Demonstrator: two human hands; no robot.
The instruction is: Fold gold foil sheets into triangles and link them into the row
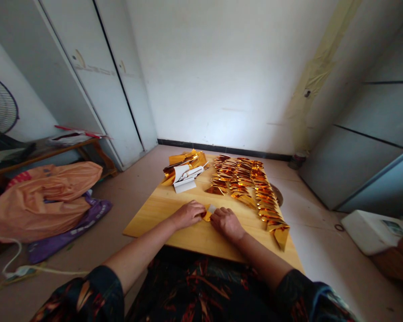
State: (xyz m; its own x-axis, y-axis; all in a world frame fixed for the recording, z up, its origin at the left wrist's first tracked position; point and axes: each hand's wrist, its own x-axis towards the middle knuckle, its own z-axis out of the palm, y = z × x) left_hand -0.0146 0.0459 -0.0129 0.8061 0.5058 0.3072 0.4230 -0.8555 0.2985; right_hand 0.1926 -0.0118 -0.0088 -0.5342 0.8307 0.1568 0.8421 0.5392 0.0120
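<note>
Working low over the table [147, 217], two bare hands meet on one small gold foil piece [207, 217], as seen from my remote post. The left grip [189, 214] is closed on its left end and the right grip [227, 223] on its right end — both clamped on the same piece, though the thumbs' exact placing is hidden from me. A pale patch [212, 209] shows between the two grips, on the side away from the wearer.

The chief hazard, I judge, is an uneven pull: should one grip tug harder than the other, the thin foil could tear or crease askew. Its slick face might also slip from a pinch if the fingertips lose pressure.

Beyond and to the right of the right grip, folded gold pieces [265, 197] lie overlapped in rows, the nearest end close to the right forearm [263, 252] — a careless swing of that arm could disturb the row or sweep pieces over the edge. Beyond the left grip, loose gold sheets [198, 158] and white paper [185, 187] sit heaped; light as they look, a draught or hasty reach could scatter them.
</note>
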